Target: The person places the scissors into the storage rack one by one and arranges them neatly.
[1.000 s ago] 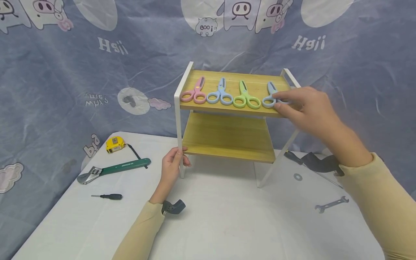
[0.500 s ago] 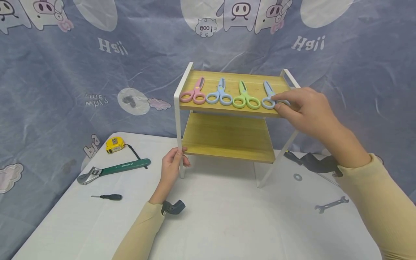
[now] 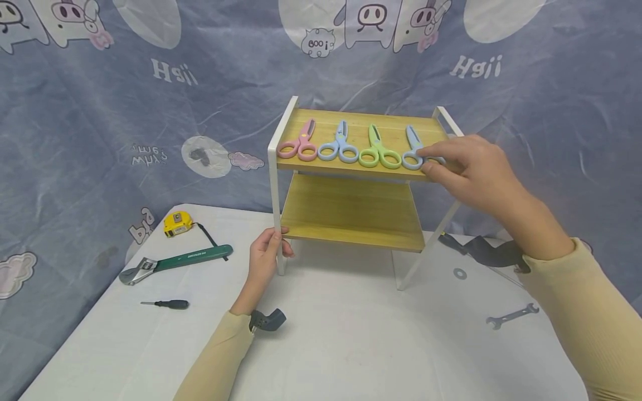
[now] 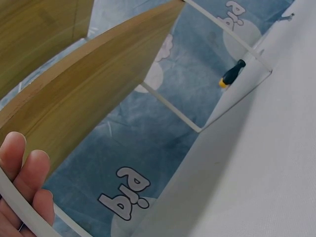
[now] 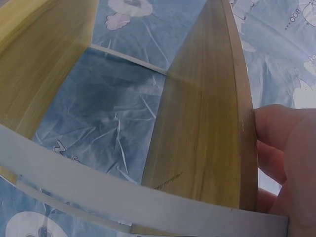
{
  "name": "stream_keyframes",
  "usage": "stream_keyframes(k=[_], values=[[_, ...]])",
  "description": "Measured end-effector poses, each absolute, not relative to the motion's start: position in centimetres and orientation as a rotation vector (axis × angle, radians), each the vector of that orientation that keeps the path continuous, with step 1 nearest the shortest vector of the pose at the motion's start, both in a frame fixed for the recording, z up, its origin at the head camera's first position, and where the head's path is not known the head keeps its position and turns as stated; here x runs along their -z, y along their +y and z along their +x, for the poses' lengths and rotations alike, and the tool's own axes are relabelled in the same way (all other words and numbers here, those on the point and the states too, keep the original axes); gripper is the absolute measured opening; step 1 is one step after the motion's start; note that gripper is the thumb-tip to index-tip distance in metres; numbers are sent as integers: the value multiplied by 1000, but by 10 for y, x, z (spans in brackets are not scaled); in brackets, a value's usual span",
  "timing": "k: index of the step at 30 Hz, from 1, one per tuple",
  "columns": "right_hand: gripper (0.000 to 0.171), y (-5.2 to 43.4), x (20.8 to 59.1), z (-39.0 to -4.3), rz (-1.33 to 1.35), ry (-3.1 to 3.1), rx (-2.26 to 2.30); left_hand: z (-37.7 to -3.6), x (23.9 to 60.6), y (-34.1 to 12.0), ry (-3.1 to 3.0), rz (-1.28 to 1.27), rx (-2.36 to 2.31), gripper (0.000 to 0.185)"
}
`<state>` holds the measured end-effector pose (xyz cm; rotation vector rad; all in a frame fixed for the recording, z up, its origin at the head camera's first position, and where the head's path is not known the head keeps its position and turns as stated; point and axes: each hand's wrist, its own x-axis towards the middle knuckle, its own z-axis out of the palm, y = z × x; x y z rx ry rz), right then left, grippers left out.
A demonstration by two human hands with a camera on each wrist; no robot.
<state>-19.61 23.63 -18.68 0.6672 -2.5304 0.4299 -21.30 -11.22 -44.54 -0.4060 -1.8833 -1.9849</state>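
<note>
While right hand (image 3: 471, 167) pinches it, pale blue scissors (image 3: 412, 149), looped handles, flat.

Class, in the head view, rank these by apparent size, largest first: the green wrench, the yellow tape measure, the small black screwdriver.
1. green wrench
2. small black screwdriver
3. yellow tape measure, shorter than the screwdriver though bulkier, so that order is unsure.

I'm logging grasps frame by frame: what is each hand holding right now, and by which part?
The left hand grips the rack by its front left leg. The right hand pinches the rightmost blue scissors at the handle loops.
</note>
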Motion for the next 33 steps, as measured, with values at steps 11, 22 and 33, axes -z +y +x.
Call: stream_keyframes(k=[11,22,33], values=[[28,237,190,-198,694,-2501,-421,-213,446,-114,-1883,-408,1988,31],[38,238,192,-198,680,-2467,-468,-214,446,-115,-1878,-408,1991,31],[69,250,214,-183,607,-2179,-712,-213,446,-113,-1870,-429,1993,30]])
